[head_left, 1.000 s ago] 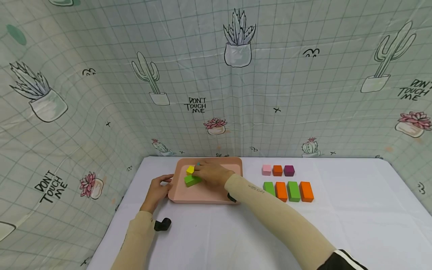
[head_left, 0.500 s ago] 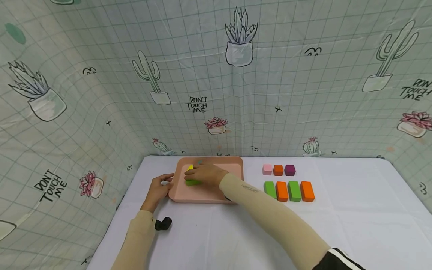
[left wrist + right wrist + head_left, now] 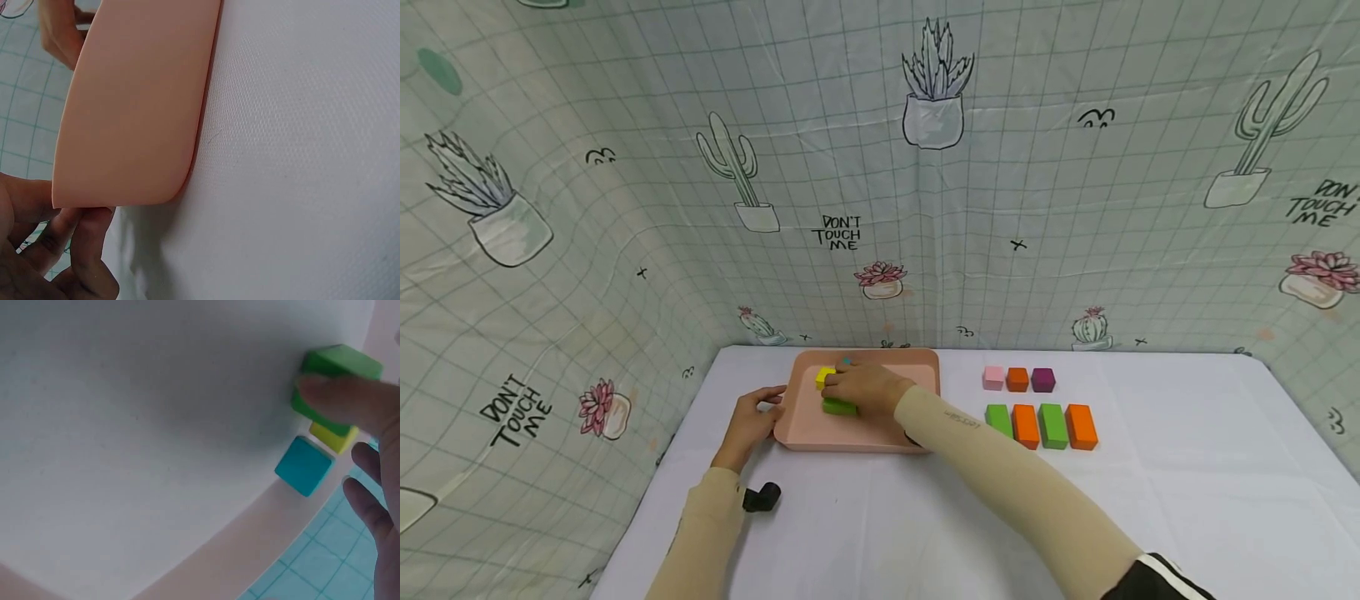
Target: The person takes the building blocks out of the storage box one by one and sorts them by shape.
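I'd handle the green rectangular block [image 3: 840, 407] with light, even thumb pressure, squaring it to the small bright-yellow cube [image 3: 825, 378] behind without knocking the smooth teal cube [image 3: 304, 466]. It sits inside the shallow peach-pink rectangular tray [image 3: 805, 429], left of centre. My right hand [image 3: 871, 390] arches over it, thumb on one face; the opposing finger is hidden, so I can't tell whether it's pinched. My left hand [image 3: 752, 427] grips the tray's end, one bent finger over the rim, thumb outside.
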Demonstrator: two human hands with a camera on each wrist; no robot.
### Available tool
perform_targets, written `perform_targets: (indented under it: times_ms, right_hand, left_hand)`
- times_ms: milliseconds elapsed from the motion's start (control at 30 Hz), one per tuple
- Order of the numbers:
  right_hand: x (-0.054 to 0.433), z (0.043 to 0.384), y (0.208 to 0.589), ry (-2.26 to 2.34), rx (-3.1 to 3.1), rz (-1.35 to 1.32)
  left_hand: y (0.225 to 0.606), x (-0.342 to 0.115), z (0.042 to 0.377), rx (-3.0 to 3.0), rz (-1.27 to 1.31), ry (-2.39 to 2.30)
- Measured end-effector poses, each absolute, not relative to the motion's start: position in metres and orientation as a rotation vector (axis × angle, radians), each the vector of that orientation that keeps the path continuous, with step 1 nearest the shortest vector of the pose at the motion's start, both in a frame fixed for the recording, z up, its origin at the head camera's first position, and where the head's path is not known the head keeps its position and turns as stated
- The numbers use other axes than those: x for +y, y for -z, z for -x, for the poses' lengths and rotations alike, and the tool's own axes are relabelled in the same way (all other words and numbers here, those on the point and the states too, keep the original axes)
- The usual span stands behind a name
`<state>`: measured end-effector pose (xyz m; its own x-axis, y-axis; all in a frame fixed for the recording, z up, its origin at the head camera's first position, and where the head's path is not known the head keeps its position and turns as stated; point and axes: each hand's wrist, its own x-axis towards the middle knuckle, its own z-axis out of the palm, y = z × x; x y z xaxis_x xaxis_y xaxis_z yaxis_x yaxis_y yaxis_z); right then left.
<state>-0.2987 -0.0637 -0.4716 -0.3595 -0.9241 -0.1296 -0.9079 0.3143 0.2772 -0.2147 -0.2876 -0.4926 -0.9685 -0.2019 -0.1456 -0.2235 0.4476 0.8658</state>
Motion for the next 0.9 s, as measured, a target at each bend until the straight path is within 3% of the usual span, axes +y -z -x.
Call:
perform_targets:
  times_ms: [400,667,900]
  right_hand:
    - [-0.038,0.290,0.467,0.062,-2.591,-1.787]
    - [-0.020,0.283,0.448,0.210,-2.650,-1.621]
    - [0.009,0.279,0.437,-0.026,-2.707,-1.440]
  left_hand:
    - [0.494,-0.286,0.215,2.648,0.395,-1.570]
    - [0.490,-0.286,0.212,2.664,0.375,-1.557]
    - [0.489,-0.286,0.212,2.684,0.364,-1.535]
